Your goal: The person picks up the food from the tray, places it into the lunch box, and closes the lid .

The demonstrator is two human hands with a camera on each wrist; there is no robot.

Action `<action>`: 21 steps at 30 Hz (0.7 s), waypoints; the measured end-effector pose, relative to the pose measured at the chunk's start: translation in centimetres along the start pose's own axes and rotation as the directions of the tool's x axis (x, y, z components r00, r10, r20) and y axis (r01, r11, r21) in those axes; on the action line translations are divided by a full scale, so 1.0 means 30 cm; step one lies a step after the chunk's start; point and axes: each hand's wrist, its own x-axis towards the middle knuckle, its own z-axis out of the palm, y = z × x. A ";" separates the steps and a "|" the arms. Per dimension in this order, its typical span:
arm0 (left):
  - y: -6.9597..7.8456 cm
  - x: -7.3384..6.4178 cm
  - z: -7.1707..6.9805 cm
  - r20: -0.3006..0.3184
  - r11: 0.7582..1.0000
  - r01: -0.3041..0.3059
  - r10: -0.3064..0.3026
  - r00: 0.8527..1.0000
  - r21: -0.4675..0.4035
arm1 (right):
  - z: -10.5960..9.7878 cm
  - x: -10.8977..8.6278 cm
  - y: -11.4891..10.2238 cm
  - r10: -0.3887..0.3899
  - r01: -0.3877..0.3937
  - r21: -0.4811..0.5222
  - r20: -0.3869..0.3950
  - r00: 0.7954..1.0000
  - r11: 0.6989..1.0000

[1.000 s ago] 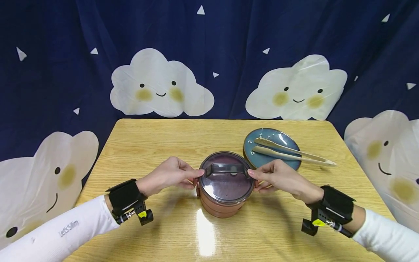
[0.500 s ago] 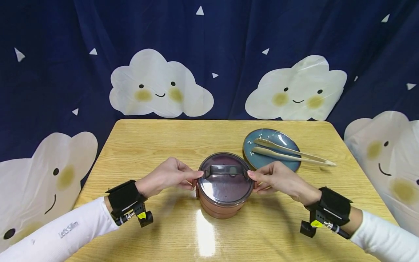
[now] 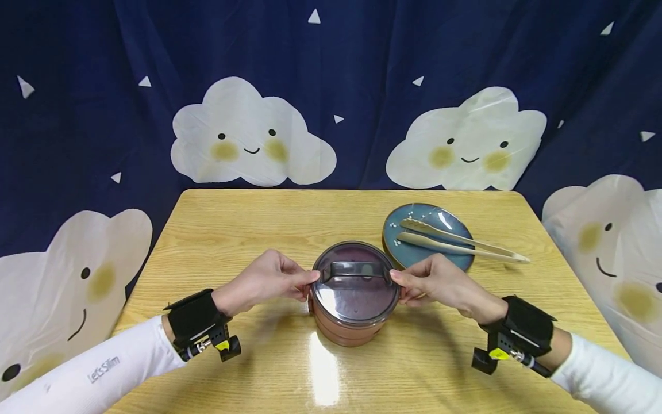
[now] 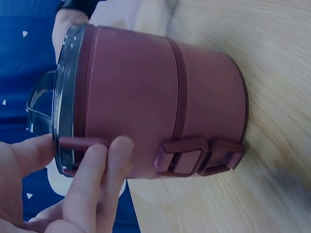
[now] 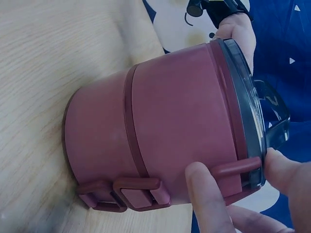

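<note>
A round, dusty-red two-tier lunch box [image 3: 346, 334] stands upright on the table in front of me. Its see-through dark lid [image 3: 357, 305] carries an arched handle [image 3: 357, 268]. At the left side my left hand [image 3: 264, 282] pinches the rim, thumb on the lid's edge and fingertips by the upper side latch [image 4: 80, 142]. Opposite it, my right hand [image 3: 447, 283] holds the other side the same way, its thumb at the lid edge and fingers around the right upper latch [image 5: 238, 167]. Lower latches [image 4: 187, 160] on both sides lie against the tiers.
Behind the lunch box to the right, a blue oval plate [image 3: 400, 253] bears beige tongs [image 3: 450, 247], whose joined end reaches past its rim onto the wooden table [image 3: 248, 224]. A dark blue curtain [image 3: 362, 57] with clouds hangs behind the table's far edge.
</note>
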 end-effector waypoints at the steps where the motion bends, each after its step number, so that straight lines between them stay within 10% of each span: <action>1: 0.001 -0.002 0.003 -0.007 1.000 -0.001 0.001 1.000 0.002 | 0.001 0.001 -0.001 -0.005 0.005 0.000 0.006 1.000 1.000; 21: 0.009 -0.006 0.019 0.003 1.000 -0.018 0.018 1.000 -0.002 | 0.005 0.010 0.003 -0.028 0.026 0.034 0.041 0.999 0.999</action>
